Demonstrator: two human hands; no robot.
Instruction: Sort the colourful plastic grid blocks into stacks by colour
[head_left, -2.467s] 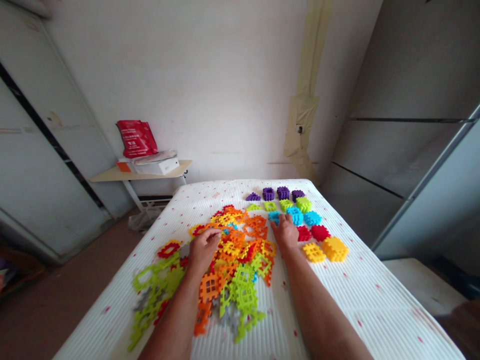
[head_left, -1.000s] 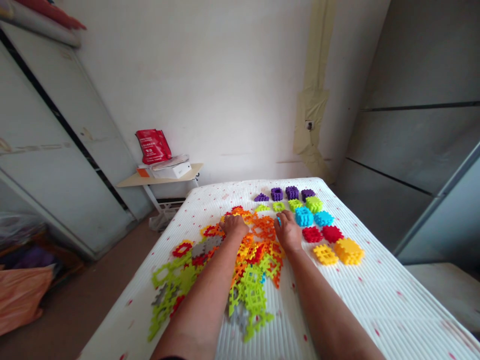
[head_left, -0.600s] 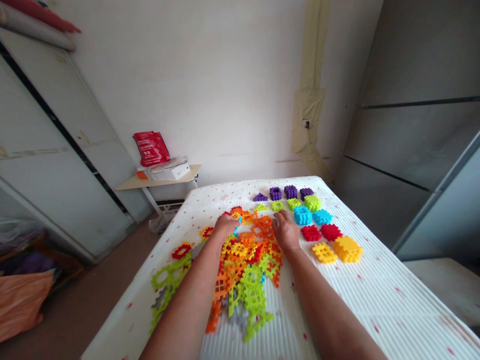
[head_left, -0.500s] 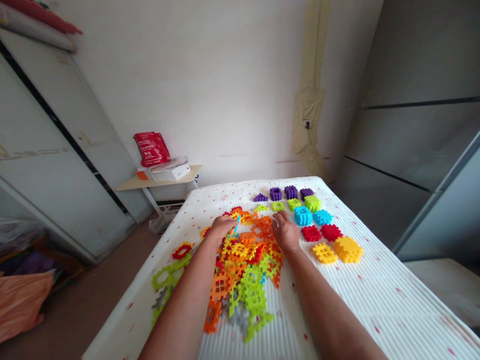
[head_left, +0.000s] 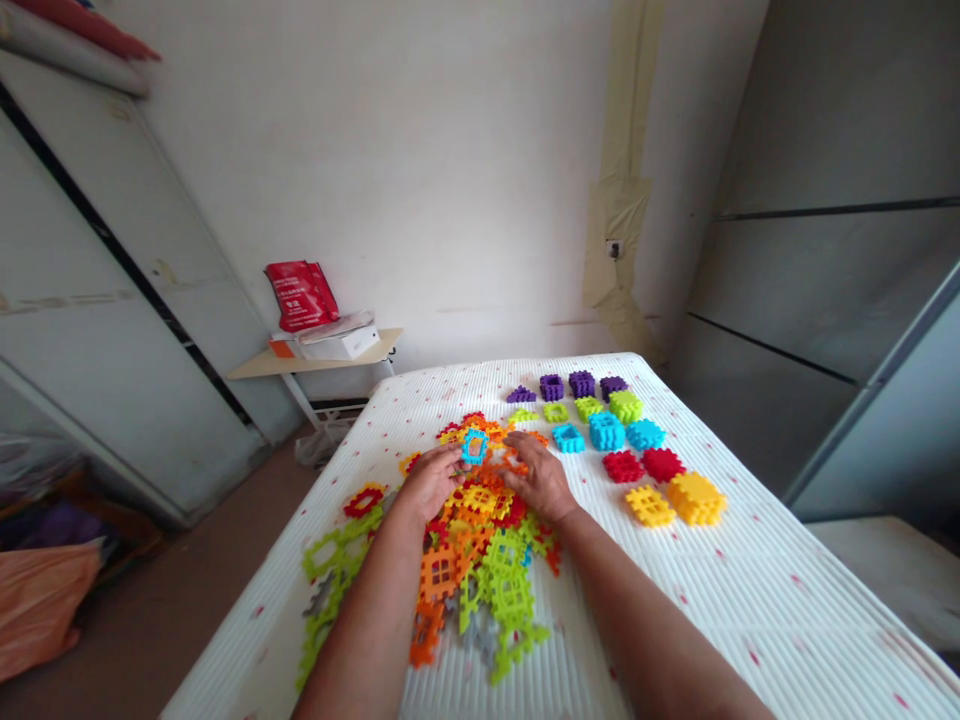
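My left hand [head_left: 431,482] pinches a blue square frame with toothed edges [head_left: 475,435], holding it up over the far part of a mixed heap of interlocking plastic pieces. My right hand [head_left: 543,478] hovers over the heap's right side, fingers spread and apart from the blue frame. Beneath the hands lie orange pieces [head_left: 439,572], yellow pieces [head_left: 480,498] and lime green pieces [head_left: 511,592]. To the right of my right hand sits a small stack of blue frames [head_left: 568,446].
Sorted stacks stand on the right: purple [head_left: 581,384], lime green [head_left: 625,405], blue [head_left: 606,432], red [head_left: 663,464] and yellow [head_left: 697,500]. A white ribbed cover [head_left: 675,620] lies under everything. Beyond the left edge, a small side table [head_left: 262,366] holds a red bag [head_left: 301,296].
My right hand has moved left and nearer, uncovering the stack of blue frames. The blue frame in my left hand has turned from edge-on to face me.
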